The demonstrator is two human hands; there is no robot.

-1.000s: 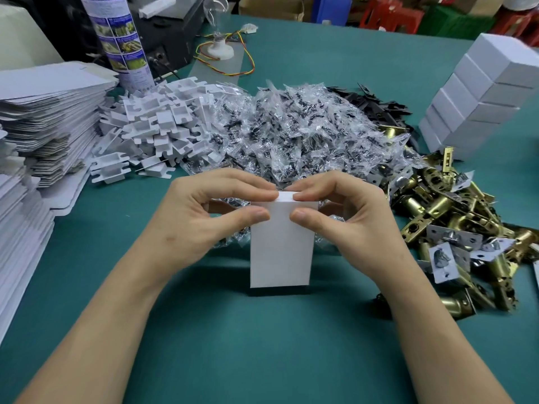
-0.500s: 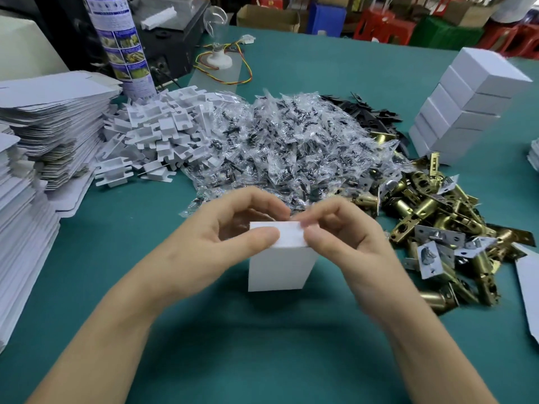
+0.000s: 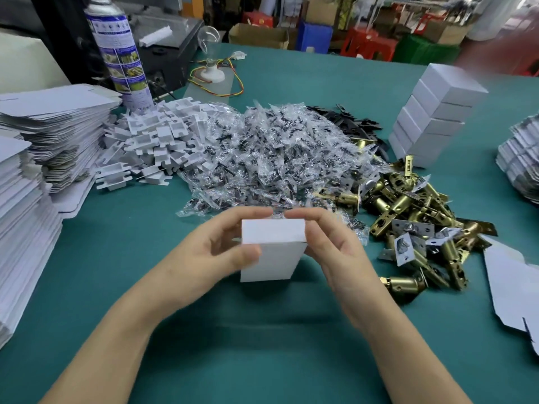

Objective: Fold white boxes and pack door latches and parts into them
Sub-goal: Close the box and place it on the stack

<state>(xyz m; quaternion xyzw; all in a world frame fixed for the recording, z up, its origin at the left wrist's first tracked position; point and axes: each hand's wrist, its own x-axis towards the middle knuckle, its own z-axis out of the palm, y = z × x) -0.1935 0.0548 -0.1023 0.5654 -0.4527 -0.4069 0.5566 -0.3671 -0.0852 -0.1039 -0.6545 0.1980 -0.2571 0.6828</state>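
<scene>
I hold a small white box (image 3: 275, 252) upright over the green table (image 3: 262, 345), its top flap folded flat and closed. My left hand (image 3: 210, 258) grips its left side with the thumb across the front. My right hand (image 3: 329, 246) grips its right side, fingers curled over the top edge. Brass door latches (image 3: 414, 217) lie heaped to the right. A big pile of clear screw packets (image 3: 262, 158) sits just behind the box. White card inserts (image 3: 151, 144) are piled at the back left.
Tall stacks of flat box blanks (image 3: 43, 147) fill the left edge. A stack of finished white boxes (image 3: 431, 118) stands at the back right. A loose blank (image 3: 513, 290) lies at the right edge, more blanks (image 3: 522, 164) above it. A spray can (image 3: 119, 51) stands at the back left.
The top flap has been pressed down and the box now reads as closed. My fingers shifted from pinching the flap's edge to holding the box's sides.
</scene>
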